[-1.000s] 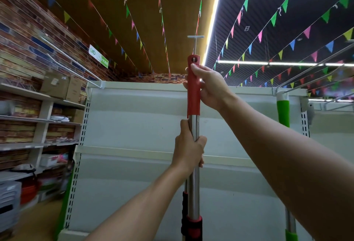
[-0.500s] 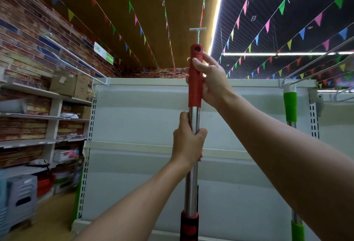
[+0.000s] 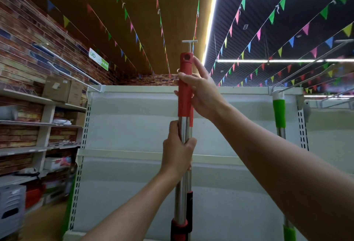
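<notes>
A mop pole [image 3: 184, 103] with a red grip on top, a steel shaft and a red-and-black collar low down stands upright in front of me. A second red-handled pole shows just behind it. My right hand [image 3: 201, 91] grips the red grip near its top, where a hanging hole shows. My left hand [image 3: 177, 150] is wrapped round the steel shaft below the grip. A white hook peg [image 3: 189, 44] sticks out above the pole's top end.
A white shelving unit [image 3: 134, 118] stands behind the pole. A green-handled pole [image 3: 278, 112] hangs at its right from a rail. Wall shelves [image 3: 28, 124] with boxes and goods line the left. Bunting strings cross the ceiling.
The pole has been lifted, so its top end stands nearer the white peg. Both hands keep their grips. The view has shifted slightly.
</notes>
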Demonstrator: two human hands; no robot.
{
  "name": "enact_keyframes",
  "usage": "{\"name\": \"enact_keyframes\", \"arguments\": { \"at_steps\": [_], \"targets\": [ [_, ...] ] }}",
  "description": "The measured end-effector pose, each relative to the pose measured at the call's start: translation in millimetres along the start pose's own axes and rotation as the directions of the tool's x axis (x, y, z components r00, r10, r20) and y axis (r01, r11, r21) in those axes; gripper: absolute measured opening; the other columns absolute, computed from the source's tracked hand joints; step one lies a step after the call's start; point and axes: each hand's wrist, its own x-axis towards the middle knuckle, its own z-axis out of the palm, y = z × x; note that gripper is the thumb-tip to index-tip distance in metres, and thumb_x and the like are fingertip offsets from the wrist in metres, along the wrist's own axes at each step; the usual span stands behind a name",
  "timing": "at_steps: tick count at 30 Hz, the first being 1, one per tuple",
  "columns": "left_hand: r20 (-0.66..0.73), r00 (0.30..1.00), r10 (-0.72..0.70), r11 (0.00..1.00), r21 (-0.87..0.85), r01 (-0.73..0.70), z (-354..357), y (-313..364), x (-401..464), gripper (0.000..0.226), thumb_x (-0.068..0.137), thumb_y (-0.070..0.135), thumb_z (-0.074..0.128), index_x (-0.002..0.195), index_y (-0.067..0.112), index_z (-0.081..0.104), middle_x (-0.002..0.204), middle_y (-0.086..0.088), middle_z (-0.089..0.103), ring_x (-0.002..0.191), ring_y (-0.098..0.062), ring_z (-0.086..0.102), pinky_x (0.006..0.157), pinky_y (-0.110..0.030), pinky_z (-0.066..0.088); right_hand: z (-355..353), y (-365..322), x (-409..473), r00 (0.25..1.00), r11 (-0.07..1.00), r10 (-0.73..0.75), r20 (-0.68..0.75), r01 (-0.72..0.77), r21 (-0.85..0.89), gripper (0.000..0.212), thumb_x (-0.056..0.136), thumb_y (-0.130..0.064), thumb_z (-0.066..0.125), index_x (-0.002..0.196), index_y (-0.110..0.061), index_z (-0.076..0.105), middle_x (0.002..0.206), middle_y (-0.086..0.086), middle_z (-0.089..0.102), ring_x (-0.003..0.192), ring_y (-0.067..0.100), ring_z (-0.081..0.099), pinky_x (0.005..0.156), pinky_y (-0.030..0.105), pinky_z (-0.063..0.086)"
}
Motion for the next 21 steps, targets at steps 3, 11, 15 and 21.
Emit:
{"name": "enact_keyframes", "arguments": {
  "at_steps": [3,11,15,21],
  "targets": [
    [-0.038,0.999,0.007,1.000,-0.018,-0.008,-12.4,-4.2,-2.2,0.027,0.090,0.008,0.053,0.103,0.029,0.043,0.067,-0.008,0.049,0.042,-0.016,0.047,0.039,-0.024,0.043,-2.2,14.2,-9.6,0.993,0.990,0.090,0.071,-0.081,-0.119,0.070,0.087,-0.010,0.064,0.145,-0.029,0.031,0.113,0.010,0.059,0.097,0.021,0.062,0.078,0.039,0.049],
    [-0.011,0.999,-0.041,0.991,-0.130,0.039,-28.6,-3.5,-11.6,0.023,0.090,-0.002,0.047,0.087,0.019,0.041,0.050,-0.008,0.039,0.030,-0.023,0.036,0.036,-0.028,0.038,4.2,27.1,-25.2,0.938,0.975,0.217,0.269,-0.222,-0.013,0.043,0.096,-0.009,0.049,0.138,-0.004,0.041,0.109,0.013,0.067,0.099,0.027,0.067,0.092,0.041,0.052],
    [0.032,0.997,-0.075,0.990,-0.119,0.079,-39.6,0.5,-24.3,0.018,0.091,0.000,0.048,0.092,0.017,0.041,0.051,-0.007,0.041,0.033,-0.021,0.039,0.038,-0.028,0.041,20.4,21.9,-38.5,0.955,0.978,0.199,0.220,-0.208,0.018,0.043,0.094,-0.006,0.052,0.136,-0.004,0.045,0.099,0.013,0.066,0.087,0.026,0.068,0.086,0.041,0.055],
    [-0.191,0.977,-0.097,0.993,0.053,0.109,-48.1,16.4,-80.8,0.034,0.077,0.046,0.062,0.098,0.029,0.041,0.069,0.001,0.064,0.048,-0.016,0.062,0.047,-0.029,0.053,55.1,10.1,-74.6,0.978,0.986,0.168,0.122,-0.165,-0.029,0.044,0.088,-0.003,0.061,0.131,-0.009,0.050,0.099,0.013,0.066,0.084,0.026,0.067,0.086,0.040,0.056]
  ]
}}
